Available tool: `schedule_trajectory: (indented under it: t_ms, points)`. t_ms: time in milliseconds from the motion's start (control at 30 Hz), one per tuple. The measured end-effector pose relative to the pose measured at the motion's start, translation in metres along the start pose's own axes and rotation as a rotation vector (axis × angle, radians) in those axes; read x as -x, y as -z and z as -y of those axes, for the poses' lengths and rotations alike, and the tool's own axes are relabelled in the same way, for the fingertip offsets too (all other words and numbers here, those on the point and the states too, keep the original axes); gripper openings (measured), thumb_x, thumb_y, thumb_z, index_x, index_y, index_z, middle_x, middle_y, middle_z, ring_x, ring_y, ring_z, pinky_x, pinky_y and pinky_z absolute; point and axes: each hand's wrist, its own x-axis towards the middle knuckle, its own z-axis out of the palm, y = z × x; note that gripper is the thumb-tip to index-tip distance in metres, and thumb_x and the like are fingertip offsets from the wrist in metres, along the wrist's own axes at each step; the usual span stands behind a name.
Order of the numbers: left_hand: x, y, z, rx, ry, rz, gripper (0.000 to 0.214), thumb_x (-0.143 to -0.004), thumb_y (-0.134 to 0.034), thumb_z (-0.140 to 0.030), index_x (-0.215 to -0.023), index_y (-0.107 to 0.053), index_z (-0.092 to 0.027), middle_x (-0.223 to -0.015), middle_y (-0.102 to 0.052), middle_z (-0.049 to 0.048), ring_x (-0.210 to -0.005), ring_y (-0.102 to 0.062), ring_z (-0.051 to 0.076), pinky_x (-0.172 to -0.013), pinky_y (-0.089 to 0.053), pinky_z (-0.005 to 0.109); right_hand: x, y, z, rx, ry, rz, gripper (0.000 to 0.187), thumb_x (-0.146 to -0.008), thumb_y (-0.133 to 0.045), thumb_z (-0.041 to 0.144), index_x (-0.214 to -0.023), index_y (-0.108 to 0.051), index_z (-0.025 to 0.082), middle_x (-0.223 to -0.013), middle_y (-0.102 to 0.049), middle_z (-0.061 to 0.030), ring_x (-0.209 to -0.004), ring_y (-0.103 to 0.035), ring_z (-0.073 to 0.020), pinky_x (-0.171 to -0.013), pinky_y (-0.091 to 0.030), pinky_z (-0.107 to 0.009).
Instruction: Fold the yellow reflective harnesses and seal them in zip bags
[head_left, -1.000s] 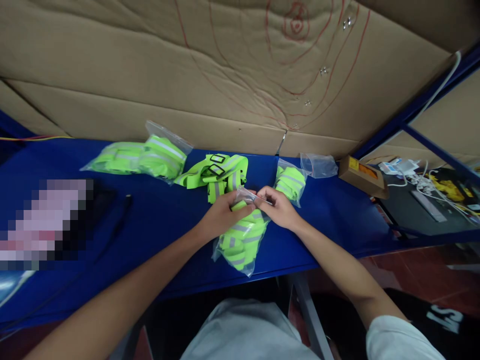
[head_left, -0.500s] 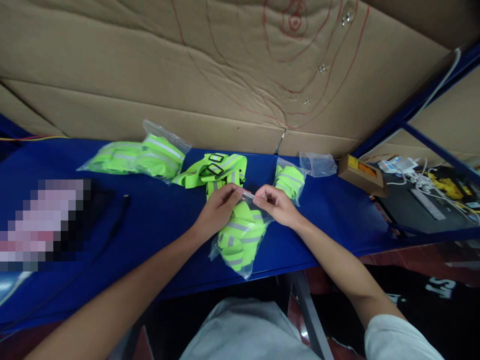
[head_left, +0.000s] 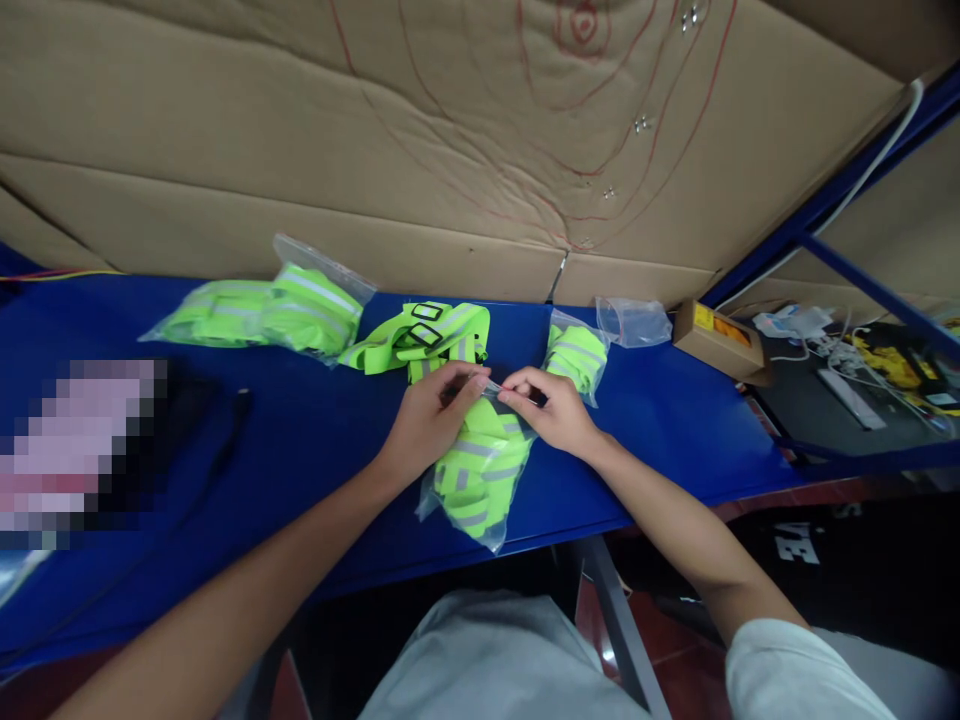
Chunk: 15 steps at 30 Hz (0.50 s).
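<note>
A clear plastic bag (head_left: 480, 480) lies at the front of the table, with a folded neon-green reflective strap inside. My left hand (head_left: 435, 415) pinches its top edge between thumb and fingers. Close beside it, my right hand (head_left: 551, 408) grips the same edge, so a short stretch of the bag's mouth shows between the two. Just behind my left hand rests a loose reflective strap (head_left: 427, 335) with black buckles. Another bagged strap (head_left: 576, 352) sits behind my right hand.
More bagged straps (head_left: 262, 310) lie at the back left. An empty clear bag (head_left: 634, 322) and a small cardboard box (head_left: 718, 338) are at the back right. A black cable (head_left: 225, 440) runs across the blue table (head_left: 315, 420) on the left. A cardboard wall (head_left: 262, 120) stands behind.
My fingers have shifted slightly along the bag's top edge, the right hand a little closer to the left. The whole view has moved a little.
</note>
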Motion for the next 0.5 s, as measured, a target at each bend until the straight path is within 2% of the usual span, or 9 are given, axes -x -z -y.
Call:
schedule_trajectory:
  t_ms: [133, 233, 367, 500]
  points:
    - [-0.0003, 0.0052, 0.0001, -0.118, -0.071, -0.055, 0.023, -0.098, -0.062, -0.04, -0.104, -0.072, -0.02, -0.106, -0.076, 0.0041, -0.094, -0.069, 0.018, -0.077, -0.051, 0.026, -0.0005, -0.0003, -0.0029, 0.01, -0.001, -0.013, 0.025, -0.095, -0.069, 0.044, -0.094, -0.072, 0.019, -0.068, -0.06, 0.0028, -0.062, -0.051, -0.0102, -0.063, -0.042, -0.025]
    - [-0.0012, 0.0074, 0.0, -0.211, -0.121, -0.046, 0.019, -0.1, -0.058, -0.035, -0.101, -0.07, -0.02, -0.099, -0.074, 0.0028, -0.089, -0.068, 0.017, -0.075, -0.051, 0.026, -0.0009, -0.0002, -0.0033, 0.02, -0.005, -0.009, 0.025, -0.095, -0.069, 0.043, -0.094, -0.072, 0.019, -0.069, -0.06, 0.0027, -0.062, -0.051, -0.0102, -0.063, -0.041, -0.025]
    - [-0.0015, 0.0063, -0.0002, -0.226, -0.134, -0.045, 0.02, -0.1, -0.057, -0.036, -0.099, -0.068, -0.02, -0.094, -0.074, 0.0024, -0.079, -0.065, 0.016, -0.073, -0.05, 0.027, -0.0016, 0.0011, -0.0001, 0.035, 0.063, -0.016, 0.021, -0.097, -0.068, 0.04, -0.093, -0.071, 0.019, -0.073, -0.061, 0.0014, -0.066, -0.054, -0.0112, -0.066, -0.043, -0.026]
    - [-0.0004, 0.0044, -0.0021, -0.204, -0.136, -0.044, 0.02, -0.099, -0.057, -0.038, -0.098, -0.067, -0.02, -0.094, -0.075, 0.0028, -0.078, -0.065, 0.016, -0.073, -0.051, 0.028, -0.0014, 0.0039, 0.0041, 0.089, 0.136, 0.004, 0.019, -0.098, -0.067, 0.039, -0.097, -0.072, 0.021, -0.082, -0.064, -0.0015, -0.075, -0.058, -0.0138, -0.073, -0.047, -0.028]
